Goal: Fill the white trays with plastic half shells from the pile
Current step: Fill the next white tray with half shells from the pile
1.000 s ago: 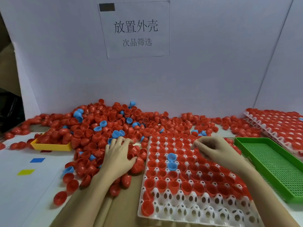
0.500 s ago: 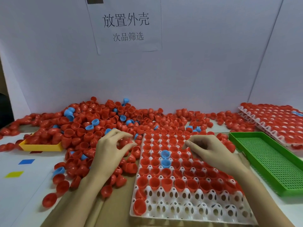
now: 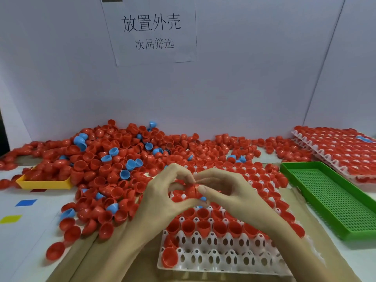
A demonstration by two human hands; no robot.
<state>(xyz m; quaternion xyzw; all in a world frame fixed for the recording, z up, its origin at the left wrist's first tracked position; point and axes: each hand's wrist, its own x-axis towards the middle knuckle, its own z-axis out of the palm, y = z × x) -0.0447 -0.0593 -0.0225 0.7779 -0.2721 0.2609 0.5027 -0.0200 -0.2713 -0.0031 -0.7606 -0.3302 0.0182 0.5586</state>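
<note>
Both hands have left pile and tray and met at the tray's twelve o'clock; left hand and right hand pinch one red shell, probably passing it across

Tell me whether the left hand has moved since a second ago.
Yes. The left hand has left the pile and swung right over the white tray, where it meets the right hand around a red shell.
</note>
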